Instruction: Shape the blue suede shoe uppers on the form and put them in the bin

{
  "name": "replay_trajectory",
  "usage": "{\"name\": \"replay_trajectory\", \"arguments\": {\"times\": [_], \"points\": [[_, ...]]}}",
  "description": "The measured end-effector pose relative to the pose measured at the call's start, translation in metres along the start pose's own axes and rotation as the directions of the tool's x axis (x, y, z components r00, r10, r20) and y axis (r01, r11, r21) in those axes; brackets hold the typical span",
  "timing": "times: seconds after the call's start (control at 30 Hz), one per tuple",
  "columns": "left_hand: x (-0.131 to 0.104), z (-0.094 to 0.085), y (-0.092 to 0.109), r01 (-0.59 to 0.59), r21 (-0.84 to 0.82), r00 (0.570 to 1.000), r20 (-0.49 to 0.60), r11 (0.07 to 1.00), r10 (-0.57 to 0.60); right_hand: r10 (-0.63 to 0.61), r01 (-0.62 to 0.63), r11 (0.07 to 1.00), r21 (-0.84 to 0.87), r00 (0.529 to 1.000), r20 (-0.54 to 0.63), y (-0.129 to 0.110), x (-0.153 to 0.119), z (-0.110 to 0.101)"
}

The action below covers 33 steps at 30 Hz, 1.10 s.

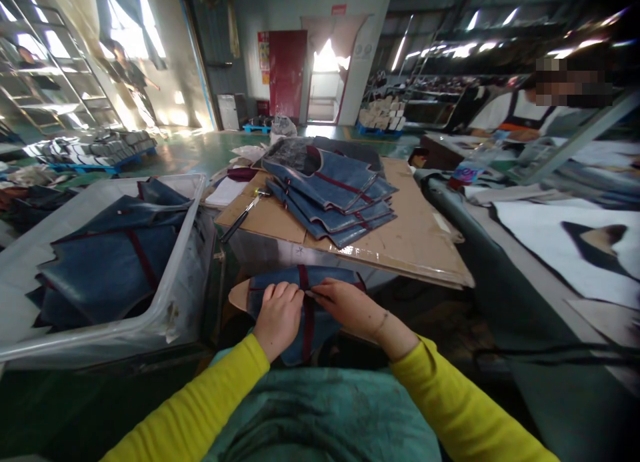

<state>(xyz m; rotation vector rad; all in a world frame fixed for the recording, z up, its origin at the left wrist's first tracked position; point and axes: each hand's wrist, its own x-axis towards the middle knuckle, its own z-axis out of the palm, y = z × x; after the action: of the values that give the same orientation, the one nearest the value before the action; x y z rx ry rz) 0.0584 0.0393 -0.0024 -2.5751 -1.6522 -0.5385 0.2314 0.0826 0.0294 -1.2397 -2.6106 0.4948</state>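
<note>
A blue leather-like piece [324, 274] with dark red strips lies in front of me, just above my green-clad lap. A pale tan tip shows at its left end. My left hand [280, 317] is closed on the piece, fingers curled over it left of the upright red strip. Opposite, my right hand [349, 307] is closed in a pinch at that strip, its fingertips close to the left ones. Something thin and dark shows at the right fingertips; its kind cannot be made out. The underside of the piece is hidden.
Similar blue pieces [333, 182] are stacked on a cardboard-topped table [415, 239] ahead, beside a hammer [245, 215]. A white plastic bin [175, 275] at left holds more. A worktable [537, 295] stands right, with a person [520, 109] behind it.
</note>
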Motion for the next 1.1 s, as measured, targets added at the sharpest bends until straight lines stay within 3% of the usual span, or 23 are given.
{"name": "replay_trajectory", "arguments": {"times": [0.17,0.3,0.53,0.73,1.1], "points": [[-0.005,0.015,-0.007,-0.078,-0.035,0.996,0.028,0.996,0.079,0.026,-0.037,0.984,-0.173,0.998,-0.063,-0.009,0.001,0.016],[-0.004,0.018,-0.01,-0.068,-0.055,0.996,0.05,0.996,0.071,0.088,-0.098,0.97,-0.221,0.995,-0.054,-0.014,0.006,0.024],[-0.011,0.008,-0.012,-0.054,-0.061,0.997,0.05,0.997,0.057,0.096,-0.134,0.971,-0.197,0.976,-0.193,-0.012,0.004,0.044],[-0.028,0.002,-0.021,0.006,-0.017,1.0,-0.003,1.0,-0.006,0.009,-0.045,0.992,-0.121,0.959,-0.284,-0.017,-0.004,0.051],[-0.043,-0.005,-0.047,0.066,0.043,0.998,0.003,0.997,-0.066,0.011,-0.044,0.985,-0.169,0.981,-0.192,-0.053,0.026,0.068]]}}
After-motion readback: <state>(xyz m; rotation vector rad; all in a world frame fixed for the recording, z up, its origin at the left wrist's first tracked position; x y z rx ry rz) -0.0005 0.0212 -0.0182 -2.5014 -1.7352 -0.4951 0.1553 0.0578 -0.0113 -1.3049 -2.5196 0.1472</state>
